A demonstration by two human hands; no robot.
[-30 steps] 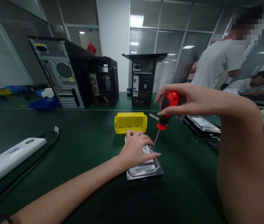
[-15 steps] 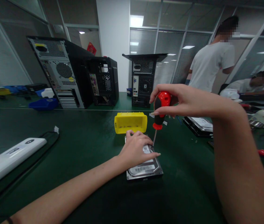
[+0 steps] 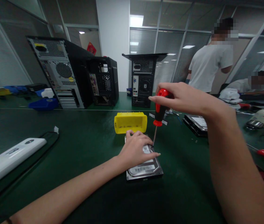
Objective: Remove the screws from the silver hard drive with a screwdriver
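Observation:
A silver hard drive lies flat on the green table in front of me. My left hand grips it from above, thumb across the label and fingers over the far edge. In my right hand is a red and black screwdriver, held by the handle with its shaft pointing down. The tip meets the drive's right edge, close to my left fingertips; any screw there is too small to make out. Just beyond the drive stands a yellow bin with several small dark bits inside.
Computer cases stand at the back left, and another case at the back centre. More drives lie to the right, near another red-handled tool. A white power bank-like bar lies left. Two people are beyond the table.
My right hand has turned around the screwdriver handle, its fingers and wrist shifting, while the tip stays at the same spot. My left hand and the hard drive have not moved.

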